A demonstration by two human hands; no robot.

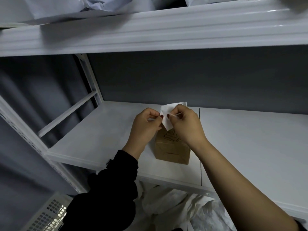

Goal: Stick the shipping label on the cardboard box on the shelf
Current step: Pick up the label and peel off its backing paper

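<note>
A small brown cardboard box [171,150] with a black drawing on top stands on the white shelf [93,134], just below my hands. Above the box I hold a white shipping label [165,116] between both hands. My left hand [147,125] pinches its left edge with fingertips. My right hand [186,125] pinches the right part, and a thin sheet edge sticks out between its fingers. The far half of the box top is hidden behind the label and my hands.
An upper white shelf [150,32] carries pale plastic mailer bags [70,7]. White crumpled bags [175,205] lie below the shelf. A white perforated basket [48,214] sits at the lower left. A dark seam [200,144] divides the shelf boards right of the box.
</note>
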